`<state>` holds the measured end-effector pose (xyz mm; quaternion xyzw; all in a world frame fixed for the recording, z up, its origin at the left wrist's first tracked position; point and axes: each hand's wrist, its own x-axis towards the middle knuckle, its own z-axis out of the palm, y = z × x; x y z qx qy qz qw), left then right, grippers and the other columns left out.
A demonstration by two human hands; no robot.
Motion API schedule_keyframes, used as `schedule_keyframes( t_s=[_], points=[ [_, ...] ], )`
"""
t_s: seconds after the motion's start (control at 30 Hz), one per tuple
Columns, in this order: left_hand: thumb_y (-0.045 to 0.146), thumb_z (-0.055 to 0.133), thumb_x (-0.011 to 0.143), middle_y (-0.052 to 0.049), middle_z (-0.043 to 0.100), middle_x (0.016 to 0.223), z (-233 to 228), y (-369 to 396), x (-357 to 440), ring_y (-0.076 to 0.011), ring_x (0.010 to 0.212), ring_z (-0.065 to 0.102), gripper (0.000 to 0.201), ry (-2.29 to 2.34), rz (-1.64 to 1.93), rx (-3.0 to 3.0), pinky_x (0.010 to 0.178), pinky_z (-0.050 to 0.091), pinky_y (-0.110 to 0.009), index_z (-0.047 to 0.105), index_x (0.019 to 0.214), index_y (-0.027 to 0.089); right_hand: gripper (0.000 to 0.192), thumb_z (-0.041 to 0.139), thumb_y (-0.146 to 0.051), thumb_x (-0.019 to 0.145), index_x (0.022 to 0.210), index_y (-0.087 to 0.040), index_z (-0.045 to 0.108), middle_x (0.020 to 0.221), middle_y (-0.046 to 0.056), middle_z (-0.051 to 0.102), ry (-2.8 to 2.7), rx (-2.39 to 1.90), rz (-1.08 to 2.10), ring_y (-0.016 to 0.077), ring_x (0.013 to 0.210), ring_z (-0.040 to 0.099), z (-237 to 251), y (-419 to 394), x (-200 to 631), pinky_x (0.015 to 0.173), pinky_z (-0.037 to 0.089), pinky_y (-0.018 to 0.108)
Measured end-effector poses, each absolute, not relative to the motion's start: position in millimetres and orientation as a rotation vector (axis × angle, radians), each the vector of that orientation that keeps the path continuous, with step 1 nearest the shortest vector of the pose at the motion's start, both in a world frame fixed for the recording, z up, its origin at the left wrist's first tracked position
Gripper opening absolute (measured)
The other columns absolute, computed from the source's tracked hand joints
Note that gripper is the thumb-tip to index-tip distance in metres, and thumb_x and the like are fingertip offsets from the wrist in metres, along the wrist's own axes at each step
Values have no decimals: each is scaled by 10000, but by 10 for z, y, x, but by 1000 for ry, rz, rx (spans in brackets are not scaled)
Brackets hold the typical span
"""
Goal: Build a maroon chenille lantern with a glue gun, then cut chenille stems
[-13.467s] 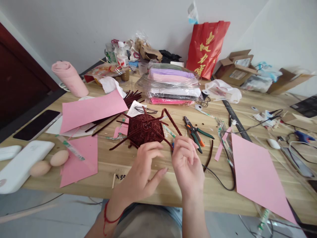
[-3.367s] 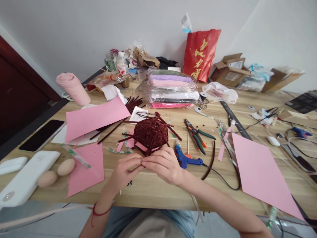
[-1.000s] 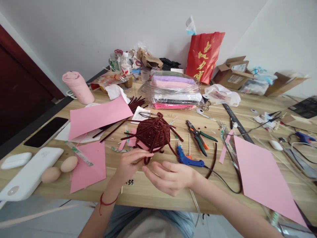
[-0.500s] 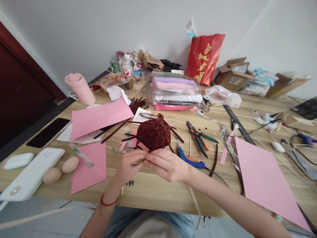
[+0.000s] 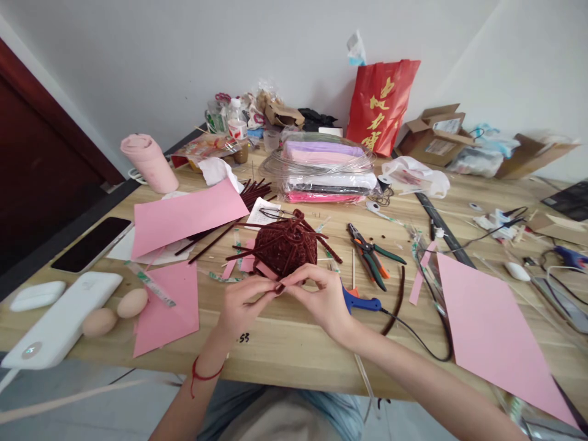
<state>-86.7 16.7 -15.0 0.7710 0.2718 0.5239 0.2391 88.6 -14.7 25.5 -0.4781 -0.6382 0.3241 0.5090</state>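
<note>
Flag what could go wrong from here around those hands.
The maroon pipe cleaner pinched between left hand and right hand might slip loose. The right hand partly hides the blue glue gun and could knock it; whether it's hot, I can't tell. The two eggs could roll if bumped.

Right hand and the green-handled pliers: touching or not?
Apart. The head view shows tabletop and a thin stick between the right hand and the green-handled pliers.
</note>
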Motion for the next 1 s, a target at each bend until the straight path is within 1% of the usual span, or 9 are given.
schedule_keyframes(
  t_s=[0.07, 0.13, 0.23, 0.33, 0.4, 0.57, 0.77, 0.87, 1.0],
  points=[
    [133, 665, 858, -58, 781, 805, -155, 128, -841, -157, 700, 727, 81, 795, 1464, 2101, 680, 597, -257, 735, 856, 174, 91, 697, -241, 872, 814, -176, 721, 792, 54, 754, -1621, -1125, 745, 167, 741, 707, 278, -112, 930, 699, 566, 275],
    [131, 667, 854, -56, 777, 803, -159, 88, -818, -159, 706, 727, 70, 854, 1492, 2092, 691, 598, -258, 724, 849, 170, 148, 586, -218, 951, 891, -148, 702, 864, 81, 745, -1869, -1005, 602, 164, 814, 695, 342, -67, 995, 745, 560, 276],
    [140, 657, 854, -52, 769, 796, -155, 43, -802, -164, 702, 725, 58, 906, 1513, 2087, 688, 599, -259, 706, 839, 168, 284, 404, -158, 1021, 940, -108, 672, 899, 116, 709, -2430, -783, 155, 181, 851, 645, 511, -23, 1058, 757, 526, 307],
    [149, 630, 865, -32, 757, 777, -132, 18, -802, -164, 686, 717, 69, 926, 1528, 2090, 653, 595, -248, 685, 843, 185, 304, 387, -105, 1006, 877, -109, 662, 796, 97, 658, -2766, -695, -301, 195, 769, 586, 698, -44, 1005, 667, 463, 321],
    [158, 620, 868, -18, 748, 768, -116, 4, -804, -160, 670, 708, 71, 934, 1534, 2096, 631, 589, -242, 674, 850, 200, 286, 420, -70, 977, 825, -107, 659, 755, 94, 635, -2823, -686, -444, 205, 747, 569, 795, -81, 922, 625, 424, 328],
    [144, 585, 872, -4, 712, 741, -134, -37, -789, -138, 636, 678, 88, 980, 1581, 2096, 596, 556, -221, 643, 834, 197, 255, 479, -60, 952, 795, -99, 676, 768, 112, 645, -2921, -638, -485, 221, 788, 554, 923, -106, 780, 615, 384, 347],
    [149, 612, 851, 3, 690, 720, -149, -64, -769, -137, 641, 670, 47, 1003, 1634, 2125, 583, 541, -216, 622, 828, 188, 223, 525, -66, 943, 787, -102, 680, 863, 136, 664, -2975, -666, -417, 230, 874, 566, 961, -59, 783, 635, 398, 347],
    [143, 620, 844, -1, 700, 727, -139, -62, -762, -134, 643, 675, 46, 1003, 1646, 2142, 592, 546, -212, 621, 822, 183, 211, 517, -77, 951, 825, -94, 685, 885, 148, 681, -3000, -727, -383, 223, 835, 580, 964, -49, 781, 619, 417, 335],
    [131, 611, 829, -5, 695, 689, -150, -57, -757, -138, 610, 664, 85, 1004, 1652, 2152, 564, 539, -222, 612, 760, 180, 179, 515, -98, 962, 892, -90, 679, 1001, 173, 702, -3049, -776, -338, 208, 834, 598, 982, -4, 782, 646, 449, 321]
  ],
)
